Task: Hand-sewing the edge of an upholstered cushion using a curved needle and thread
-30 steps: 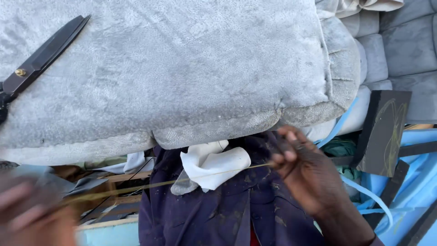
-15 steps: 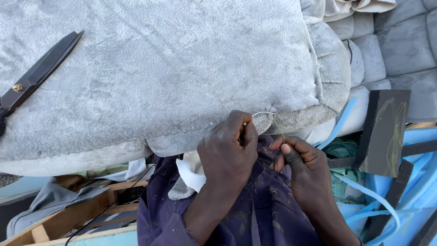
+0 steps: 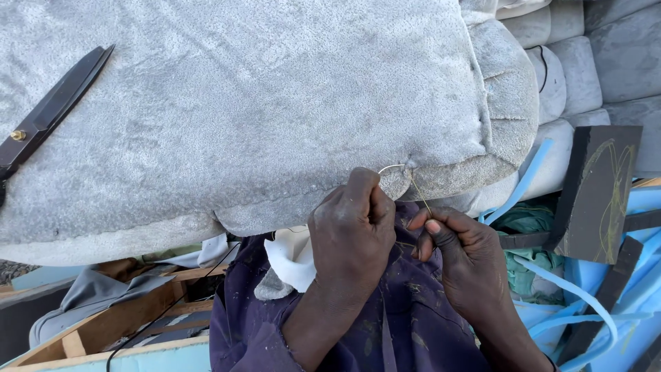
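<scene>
Grey plush cushion [image 3: 241,117], one large padded piece with a soft napped velvet-like surface, fills the upper part of the view, and its rounded lower edge hangs just above the person's lap. One curved metal needle [image 3: 391,167] pokes out of that edge seam, with one thin yellowish thread [image 3: 420,194] running down from it. The left hand [image 3: 352,231] is closed, fingers pinching at the seam beside the needle; the right hand [image 3: 468,265] pinches the thread between thumb and forefinger. One pair of long black scissors [image 3: 48,114] with a brass pivot lies on the cushion's far left, well apart from both hands. Below the hands sit dark purple work clothing [image 3: 406,324] and one white cloth [image 3: 292,258]. To the right lie blue foam strips [image 3: 585,296] and a black foam block [image 3: 599,193], crowding that side; a wooden frame [image 3: 103,324] shows at lower left.
</scene>
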